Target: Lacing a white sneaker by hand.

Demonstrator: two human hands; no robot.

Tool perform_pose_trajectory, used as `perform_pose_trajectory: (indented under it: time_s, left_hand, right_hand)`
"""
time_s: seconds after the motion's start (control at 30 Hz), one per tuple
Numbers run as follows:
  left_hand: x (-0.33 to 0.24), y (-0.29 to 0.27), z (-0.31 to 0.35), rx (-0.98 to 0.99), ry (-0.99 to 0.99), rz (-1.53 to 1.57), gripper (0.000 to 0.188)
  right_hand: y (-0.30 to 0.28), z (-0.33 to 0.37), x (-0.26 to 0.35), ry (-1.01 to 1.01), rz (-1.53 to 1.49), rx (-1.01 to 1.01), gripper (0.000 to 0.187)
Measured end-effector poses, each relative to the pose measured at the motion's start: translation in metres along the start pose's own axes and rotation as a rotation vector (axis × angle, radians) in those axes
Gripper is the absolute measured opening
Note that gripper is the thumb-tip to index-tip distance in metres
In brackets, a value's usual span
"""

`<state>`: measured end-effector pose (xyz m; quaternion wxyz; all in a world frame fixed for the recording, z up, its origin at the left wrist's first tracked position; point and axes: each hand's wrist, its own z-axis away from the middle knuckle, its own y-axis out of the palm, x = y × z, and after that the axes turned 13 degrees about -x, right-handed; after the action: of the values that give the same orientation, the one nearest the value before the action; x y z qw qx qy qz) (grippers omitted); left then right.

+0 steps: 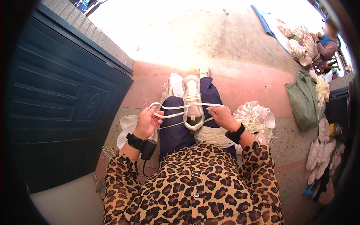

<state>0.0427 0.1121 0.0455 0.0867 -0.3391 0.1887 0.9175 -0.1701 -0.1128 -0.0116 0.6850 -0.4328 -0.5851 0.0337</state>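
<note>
A pale sneaker (191,87) rests between my knees, its green-lined opening toward me. White shoelace (172,108) strands run out of its eyelets to both sides. At the left, my left hand (148,122) is closed around a looped part of the lace, with the fingers curled. On the other side, my right hand (222,117) pinches the lace stretched out to the right. A thick bundle of cream laces (213,137) lies across my right thigh, with loose strands below the shoe.
More pale shoes (255,117) with loose laces are piled at my right, and others (126,129) lie at my left. A dark blue door (67,101) stands on the left. A green sack (305,101) sits at the right; a person (327,45) is beyond it among bundled shoes.
</note>
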Motion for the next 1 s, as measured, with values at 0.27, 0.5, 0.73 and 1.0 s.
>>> perform_pose_trajectory:
  time_s: [0.27, 0.5, 0.73, 1.0]
  left_hand:
    - [0.059, -0.026, -0.034, -0.480, 1.326, -1.318, 0.039]
    - [0.065, 0.017, -0.037, -0.110, 1.240, -1.296, 0.019]
    - [0.066, 0.018, -0.051, -0.040, 1.204, -1.338, 0.015]
    - [-0.031, -0.009, -0.067, -0.141, 0.467, -0.411, 0.007]
  right_hand:
    - [0.039, -0.014, -0.021, -0.018, 0.179, -0.045, 0.023]
    - [0.037, -0.030, -0.008, -0.006, 0.342, 0.036, 0.021]
    - [0.045, -0.039, 0.003, -0.204, 0.552, 0.060, 0.012]
    - [0.040, -0.031, 0.011, -0.302, 0.644, -0.102, 0.006]
